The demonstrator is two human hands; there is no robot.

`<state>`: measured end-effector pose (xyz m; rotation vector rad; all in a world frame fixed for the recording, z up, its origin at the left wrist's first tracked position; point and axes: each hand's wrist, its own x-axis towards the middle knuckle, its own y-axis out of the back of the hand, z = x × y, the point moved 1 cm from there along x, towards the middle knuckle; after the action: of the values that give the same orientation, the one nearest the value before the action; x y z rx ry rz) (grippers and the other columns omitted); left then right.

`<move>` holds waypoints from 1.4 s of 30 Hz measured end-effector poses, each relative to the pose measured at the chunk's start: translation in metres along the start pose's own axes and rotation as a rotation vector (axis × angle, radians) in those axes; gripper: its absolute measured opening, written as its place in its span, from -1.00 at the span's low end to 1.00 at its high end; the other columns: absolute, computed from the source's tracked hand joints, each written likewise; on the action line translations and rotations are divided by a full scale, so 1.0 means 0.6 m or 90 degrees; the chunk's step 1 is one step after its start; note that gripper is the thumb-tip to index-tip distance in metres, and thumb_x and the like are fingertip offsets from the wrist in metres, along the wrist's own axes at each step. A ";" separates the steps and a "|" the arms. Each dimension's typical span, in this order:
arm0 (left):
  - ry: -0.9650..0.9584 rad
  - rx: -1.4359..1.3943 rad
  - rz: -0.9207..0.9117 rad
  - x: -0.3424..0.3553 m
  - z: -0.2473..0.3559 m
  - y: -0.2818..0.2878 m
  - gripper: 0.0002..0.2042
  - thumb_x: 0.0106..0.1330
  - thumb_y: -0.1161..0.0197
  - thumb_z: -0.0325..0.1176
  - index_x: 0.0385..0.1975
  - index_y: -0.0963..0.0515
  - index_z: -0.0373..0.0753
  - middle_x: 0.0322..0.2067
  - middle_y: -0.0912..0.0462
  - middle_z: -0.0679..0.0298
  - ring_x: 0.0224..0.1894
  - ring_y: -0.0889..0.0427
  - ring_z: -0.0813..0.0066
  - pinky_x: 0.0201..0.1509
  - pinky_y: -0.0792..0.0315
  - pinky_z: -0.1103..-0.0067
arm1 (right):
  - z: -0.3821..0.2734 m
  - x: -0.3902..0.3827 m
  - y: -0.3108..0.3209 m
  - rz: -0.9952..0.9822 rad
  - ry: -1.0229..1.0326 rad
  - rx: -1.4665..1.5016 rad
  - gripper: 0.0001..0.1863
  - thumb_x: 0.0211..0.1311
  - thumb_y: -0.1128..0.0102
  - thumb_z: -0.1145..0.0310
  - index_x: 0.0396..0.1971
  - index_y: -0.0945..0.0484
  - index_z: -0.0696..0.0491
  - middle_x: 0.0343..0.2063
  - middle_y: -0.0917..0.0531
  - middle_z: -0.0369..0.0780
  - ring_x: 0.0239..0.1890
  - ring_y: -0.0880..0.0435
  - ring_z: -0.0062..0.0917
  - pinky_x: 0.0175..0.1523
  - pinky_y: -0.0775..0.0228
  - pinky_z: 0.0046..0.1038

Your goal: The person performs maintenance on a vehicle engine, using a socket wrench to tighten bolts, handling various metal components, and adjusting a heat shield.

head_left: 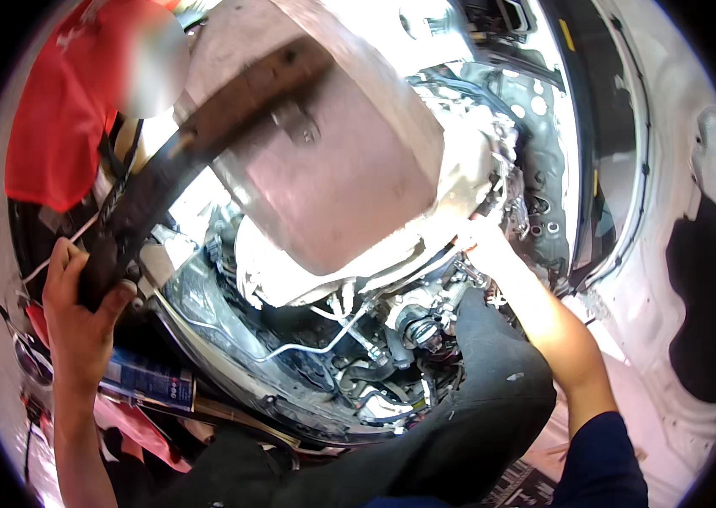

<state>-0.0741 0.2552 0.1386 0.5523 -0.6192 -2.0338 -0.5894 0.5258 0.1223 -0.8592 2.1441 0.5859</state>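
My left hand (79, 296) is wrapped round the lower end of a long, dark brown metal bar (180, 152), its thumb on the near side. The bar slants up to the right, across the face of a large pinkish-grey boxy block (349, 161). My right hand (478, 240) reaches into the car's engine bay, beside the bright, rounded top of the engine (286, 275). Glare washes out its fingers, so their grip is hidden. Below that hand are hoses, fittings and a dark round part (420, 328). A thin pale pipe (316, 349) bends across the bay.
My bent knee (498, 356) rests over the bay's near edge. A person in red (57, 118) is close by at the upper left. A blue can (151, 378) lies beyond the car's front edge (214, 368). The white body panel (671, 135) rises on the right.
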 end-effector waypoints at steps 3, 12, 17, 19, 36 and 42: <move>-0.043 0.026 -0.013 0.075 0.041 0.001 -0.60 0.16 -0.38 -0.15 -0.35 -0.44 -0.42 -0.42 -0.25 0.22 -0.41 -0.33 0.34 -0.34 -0.25 0.54 | -0.004 0.001 -0.002 0.032 0.003 0.024 -0.90 0.20 0.02 0.58 -0.29 -0.44 0.19 -0.52 -0.51 -0.25 -0.52 -0.51 -0.55 -0.40 -0.36 -0.56; -0.250 0.019 -0.004 0.213 0.171 -0.069 -0.50 0.25 -0.28 0.02 -0.40 -0.45 -0.43 -0.44 -0.34 0.14 -0.42 -0.40 0.24 -0.33 -0.28 0.43 | 0.011 0.016 -0.015 0.116 0.049 0.066 -0.74 0.16 -0.04 0.61 -0.13 -0.31 0.29 -0.56 -0.55 -0.19 -0.63 -0.59 -0.54 -0.63 -0.44 -0.58; -0.280 0.125 -0.104 0.293 0.260 -0.120 -0.53 0.29 -0.23 0.04 -0.38 -0.54 -0.38 -0.38 -0.43 0.08 -0.34 -0.49 0.16 -0.26 -0.33 0.36 | 0.032 0.038 0.013 0.066 0.042 -0.147 -0.90 0.25 -0.07 0.43 -0.31 -0.46 0.14 -0.56 -0.60 -0.25 -0.65 -0.56 -0.66 -0.68 -0.28 -0.65; -0.336 0.158 -0.095 0.347 0.286 -0.158 -0.53 0.29 -0.22 0.04 -0.36 -0.56 -0.38 -0.38 -0.44 0.07 -0.33 -0.50 0.12 -0.24 -0.34 0.35 | 0.043 0.045 0.038 0.112 0.128 -0.327 -0.77 0.18 -0.11 0.30 -0.47 -0.54 0.19 -0.57 -0.62 -0.23 -0.64 -0.53 -0.61 -0.59 -0.32 -0.50; -0.486 0.180 -0.070 0.532 0.340 -0.230 -0.58 0.34 -0.20 -0.08 -0.18 -0.49 -0.42 -0.30 -0.53 -0.03 -0.25 -0.54 0.04 -0.18 -0.38 0.41 | 0.004 0.003 0.130 0.161 0.498 -0.748 -0.61 0.21 -0.07 0.27 -0.03 -0.48 0.18 -0.11 -0.56 -0.01 0.02 -0.52 -0.22 0.13 -0.36 -0.24; -0.469 0.317 -0.073 0.642 0.340 -0.253 -0.45 0.37 -0.09 0.05 -0.13 -0.46 -0.50 -0.21 -0.52 -0.15 -0.04 -0.48 -0.17 0.07 -0.32 0.25 | -0.019 -0.010 0.080 0.107 0.324 -0.883 -0.33 0.13 -0.19 -0.01 0.10 -0.37 0.18 -0.01 -0.51 -0.14 0.15 -0.36 -0.32 0.31 -0.13 -0.25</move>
<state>-0.4795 0.0355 0.1485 0.0872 -1.5882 -2.1771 -0.6265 0.5533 0.1405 -1.6337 2.0291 2.2512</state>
